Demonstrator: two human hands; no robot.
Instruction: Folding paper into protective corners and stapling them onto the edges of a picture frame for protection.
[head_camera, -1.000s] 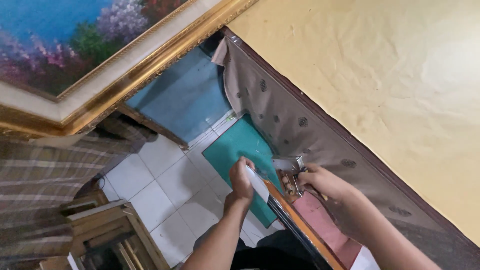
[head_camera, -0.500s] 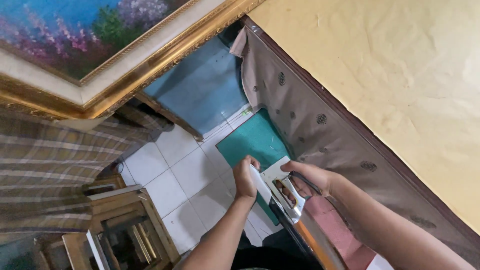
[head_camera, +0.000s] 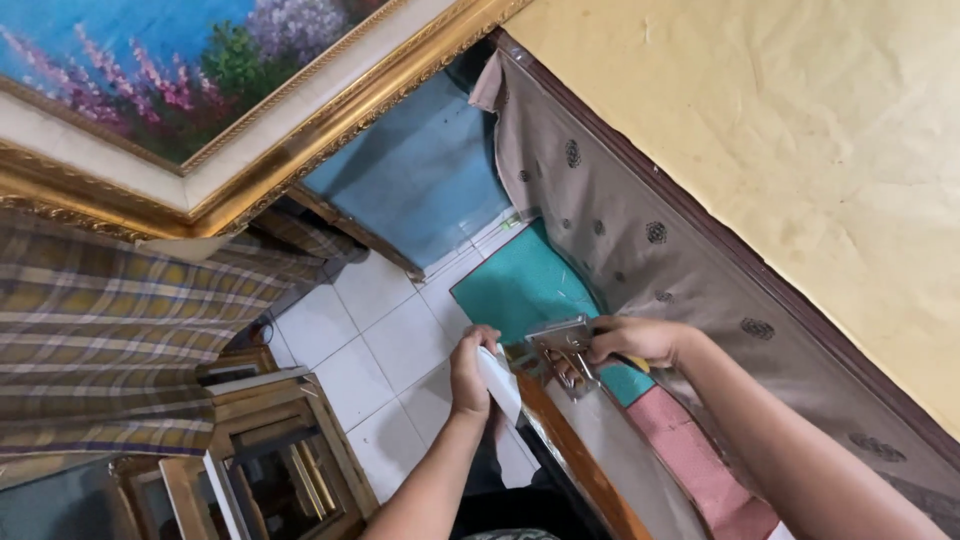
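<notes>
White floor tiles (head_camera: 385, 335) are showing down below, so the whole view is sitting pretty tilted. Up close, the right hand (head_camera: 635, 340) is wrapping its fingers around a metal staple gun (head_camera: 562, 350), gripping it tight and pressing its nose onto the corner of a brown wooden frame (head_camera: 575, 455). The left hand (head_camera: 468, 372) is pinching a folded bit of white fabric (head_camera: 498, 385) against that same corner, thumb and fingers clenching down on it, just beside the stapler. So the staple gun is sitting right between both hands, at the top end of the frame.

Going outward, a pink panel (head_camera: 690, 460) and a teal sheet (head_camera: 520, 290) are lying under and behind the frame. Grey-brown patterned cloth (head_camera: 620, 240) is hanging along a dark wooden edge, with a big yellowish board (head_camera: 800, 130) running beyond it. Off to the left, plaid fabric (head_camera: 120, 330) is draping over some stacked small wooden frames (head_camera: 270, 440). Up top, a flower painting in a gold ornate frame (head_camera: 200, 100) is leaning over a blue-grey panel (head_camera: 420, 170).
</notes>
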